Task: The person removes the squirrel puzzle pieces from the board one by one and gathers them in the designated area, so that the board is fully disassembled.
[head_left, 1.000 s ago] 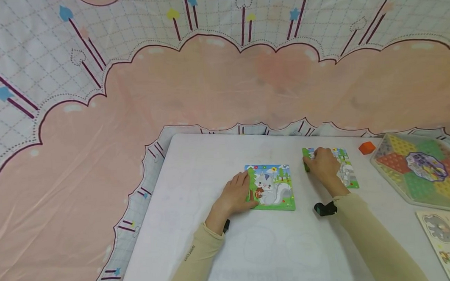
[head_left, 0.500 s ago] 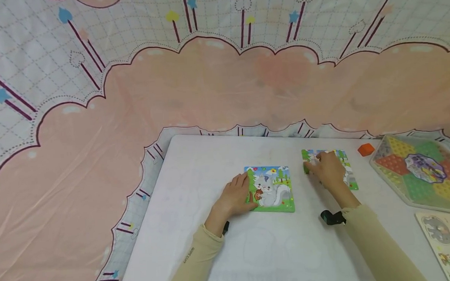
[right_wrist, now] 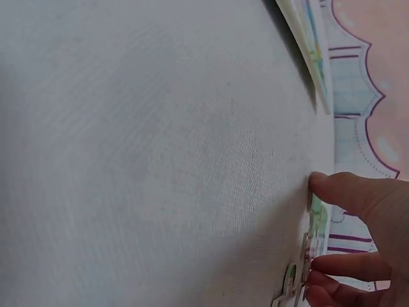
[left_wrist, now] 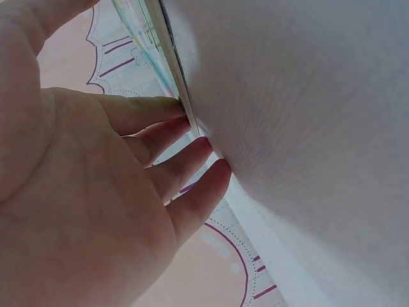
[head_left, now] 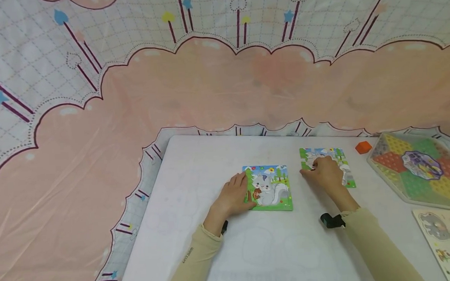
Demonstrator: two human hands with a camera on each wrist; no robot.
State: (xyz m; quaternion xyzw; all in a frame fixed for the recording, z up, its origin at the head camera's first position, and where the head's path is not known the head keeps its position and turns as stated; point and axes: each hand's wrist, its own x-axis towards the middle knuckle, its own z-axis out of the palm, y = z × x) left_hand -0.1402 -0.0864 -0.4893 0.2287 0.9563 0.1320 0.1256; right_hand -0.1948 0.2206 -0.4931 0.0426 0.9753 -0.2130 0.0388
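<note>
In the head view, a square picture puzzle with a white squirrel lies on the white table. My left hand rests along its left edge, fingers extended; the left wrist view shows the fingertips touching down by the edge. Farther right lies a second picture puzzle with a matching scene, partly covered by my right hand. The right thumb and curled fingers span a puzzle piece at its left side. In the right wrist view, another puzzle piece stands slightly raised near the fingertips.
An orange block sits near the back edge. Beside it is a clear box with a coloured geometric pattern. A wooden animal puzzle board lies at the front right. A patterned cloth hangs behind the white table.
My right hand has drawn back slightly toward me, and its thumb has moved down to the second puzzle's left edge. The left hand stays in place on the squirrel puzzle.
</note>
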